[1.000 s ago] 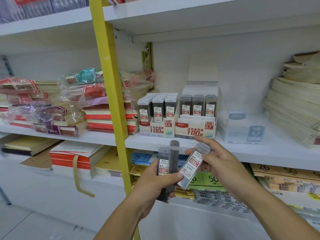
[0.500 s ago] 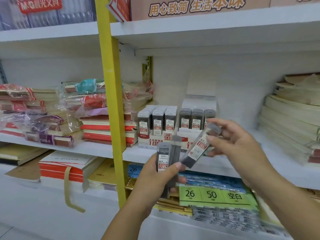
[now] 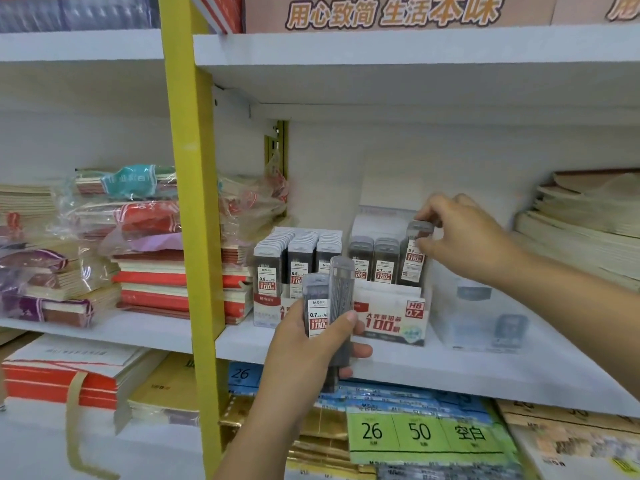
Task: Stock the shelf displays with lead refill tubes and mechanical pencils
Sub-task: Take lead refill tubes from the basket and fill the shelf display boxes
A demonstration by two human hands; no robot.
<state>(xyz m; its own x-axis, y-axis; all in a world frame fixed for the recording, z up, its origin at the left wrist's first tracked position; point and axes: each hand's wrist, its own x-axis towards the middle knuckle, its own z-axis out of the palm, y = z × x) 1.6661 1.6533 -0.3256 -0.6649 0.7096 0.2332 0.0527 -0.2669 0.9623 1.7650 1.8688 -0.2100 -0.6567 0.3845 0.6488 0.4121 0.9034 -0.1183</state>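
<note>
Head view: right hand (image 3: 464,237) fingers (image 3: 427,211) pinch the cap of a smoky clear plastic lead refill tube (image 3: 414,261), just below them in the white cardboard 0.7 display box (image 3: 391,318). It is not fully seated. Left hand (image 3: 311,355) fingers (image 3: 358,351) curl round spare tubes (image 3: 329,299), which are yet to be placed. No mechanical pencils are visible.
</note>
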